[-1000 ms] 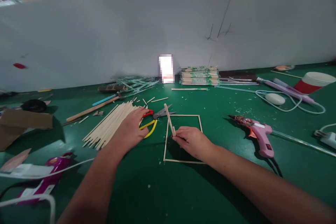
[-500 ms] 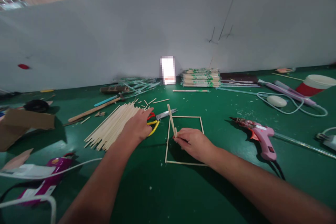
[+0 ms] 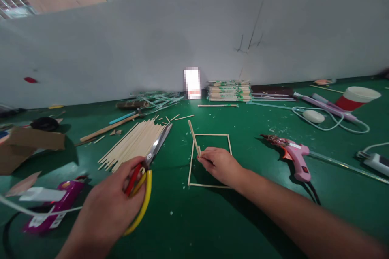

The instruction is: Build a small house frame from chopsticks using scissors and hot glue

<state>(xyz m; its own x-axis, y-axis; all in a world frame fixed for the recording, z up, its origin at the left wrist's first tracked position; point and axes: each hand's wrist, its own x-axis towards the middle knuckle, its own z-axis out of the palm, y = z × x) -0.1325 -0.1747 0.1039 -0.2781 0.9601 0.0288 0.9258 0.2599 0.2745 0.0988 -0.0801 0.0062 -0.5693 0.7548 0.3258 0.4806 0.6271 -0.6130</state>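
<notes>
Pale, slender wooden sticks (image 3: pixel 133 141), dry and matt, on a smooth, glossy green surface (image 3: pixel 194 222)

The thin square frame of pale wood (image 3: pixel 209 186) looks equally unvarnished; the long-bladed scissors with red and yellow handles (image 3: pixel 148 157) pair shiny grey metal with smooth plastic. The pink pistol-shaped glue gun (image 3: pixel 299 156) is plastic with a soft sheen, the long clear rod (image 3: pixel 346 165) glossy. The bent brown cardboard piece (image 3: pixel 39 139) is dull and papery, the heap of clear wrappers (image 3: pixel 154 100) shiny, crinkled plastic, the wide grey panel (image 3: pixel 121 48) smooth and matt.
</notes>
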